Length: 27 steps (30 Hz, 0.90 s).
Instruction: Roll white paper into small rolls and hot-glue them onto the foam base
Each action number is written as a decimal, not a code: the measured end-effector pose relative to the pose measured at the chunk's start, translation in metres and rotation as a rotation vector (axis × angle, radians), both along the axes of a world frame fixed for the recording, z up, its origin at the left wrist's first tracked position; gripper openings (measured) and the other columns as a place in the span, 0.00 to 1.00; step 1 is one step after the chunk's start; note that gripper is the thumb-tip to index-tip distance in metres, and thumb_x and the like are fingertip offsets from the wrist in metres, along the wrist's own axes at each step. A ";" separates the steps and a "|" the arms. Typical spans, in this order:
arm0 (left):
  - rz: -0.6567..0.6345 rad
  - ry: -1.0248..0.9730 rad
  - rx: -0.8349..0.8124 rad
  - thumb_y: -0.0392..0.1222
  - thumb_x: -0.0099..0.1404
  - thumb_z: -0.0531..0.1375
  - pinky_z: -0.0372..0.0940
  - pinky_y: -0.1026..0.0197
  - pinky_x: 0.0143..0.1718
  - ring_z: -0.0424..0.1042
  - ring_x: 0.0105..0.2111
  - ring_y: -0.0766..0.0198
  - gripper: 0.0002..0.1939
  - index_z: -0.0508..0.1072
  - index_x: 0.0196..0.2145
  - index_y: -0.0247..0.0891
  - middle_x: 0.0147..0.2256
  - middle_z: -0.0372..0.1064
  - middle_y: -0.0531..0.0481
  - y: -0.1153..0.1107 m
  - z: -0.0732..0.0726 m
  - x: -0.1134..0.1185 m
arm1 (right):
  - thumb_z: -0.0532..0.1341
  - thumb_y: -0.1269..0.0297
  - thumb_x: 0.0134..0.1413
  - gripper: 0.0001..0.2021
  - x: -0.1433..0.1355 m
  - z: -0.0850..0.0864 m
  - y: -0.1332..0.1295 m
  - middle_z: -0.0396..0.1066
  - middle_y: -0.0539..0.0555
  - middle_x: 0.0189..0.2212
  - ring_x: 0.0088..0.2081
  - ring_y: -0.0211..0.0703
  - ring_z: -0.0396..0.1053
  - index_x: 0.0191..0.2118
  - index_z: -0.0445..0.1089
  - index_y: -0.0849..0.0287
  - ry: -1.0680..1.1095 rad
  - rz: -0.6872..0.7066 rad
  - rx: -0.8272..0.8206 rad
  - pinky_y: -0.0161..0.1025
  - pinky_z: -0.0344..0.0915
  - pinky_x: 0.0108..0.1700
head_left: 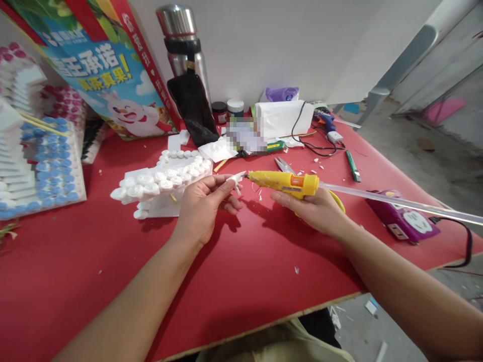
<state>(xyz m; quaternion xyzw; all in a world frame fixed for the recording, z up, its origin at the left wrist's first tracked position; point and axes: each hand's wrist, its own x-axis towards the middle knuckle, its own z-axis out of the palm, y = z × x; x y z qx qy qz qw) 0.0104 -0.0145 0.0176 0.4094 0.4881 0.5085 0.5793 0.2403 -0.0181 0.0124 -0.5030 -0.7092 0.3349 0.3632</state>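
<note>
My left hand (207, 201) pinches a small white piece (237, 180) between thumb and fingers, near the middle of the red table. My right hand (315, 207) is wrapped round the handle of a yellow glue gun (283, 183). A long clear glue stick (392, 197) runs out of the gun's back end to the right. The gun's nozzle points left and meets or nearly meets the white piece; any contact is too small to tell. Just left of my left hand stands a white foam structure (166, 182) edged with rows of small white rolled shapes.
Scissors (284, 165) lie behind the glue gun. A green cutter (353, 166) and a purple power strip (405, 217) are at the right. A steel flask (184, 50), a printed bag (113, 75) and blue-edged foam pieces (56, 166) stand at the back and left.
</note>
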 end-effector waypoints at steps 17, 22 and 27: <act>-0.010 0.000 0.005 0.44 0.60 0.70 0.68 0.66 0.22 0.72 0.20 0.66 0.11 0.77 0.33 0.34 0.21 0.74 0.50 -0.001 0.002 0.001 | 0.65 0.48 0.60 0.17 0.001 0.001 0.000 0.79 0.51 0.33 0.34 0.48 0.76 0.47 0.80 0.54 -0.007 -0.007 0.011 0.39 0.70 0.35; -0.017 -0.004 0.007 0.44 0.61 0.69 0.67 0.67 0.23 0.72 0.20 0.68 0.10 0.78 0.33 0.34 0.22 0.74 0.50 0.000 0.002 0.000 | 0.65 0.48 0.59 0.18 0.000 0.003 -0.001 0.76 0.51 0.28 0.29 0.44 0.72 0.42 0.81 0.57 -0.080 0.033 0.033 0.37 0.66 0.31; -0.016 -0.010 0.001 0.43 0.62 0.69 0.67 0.69 0.22 0.71 0.19 0.68 0.09 0.77 0.33 0.33 0.20 0.74 0.50 -0.001 0.002 0.000 | 0.64 0.47 0.59 0.18 -0.001 0.008 -0.002 0.76 0.51 0.27 0.28 0.44 0.72 0.41 0.81 0.56 -0.102 0.034 0.035 0.38 0.66 0.31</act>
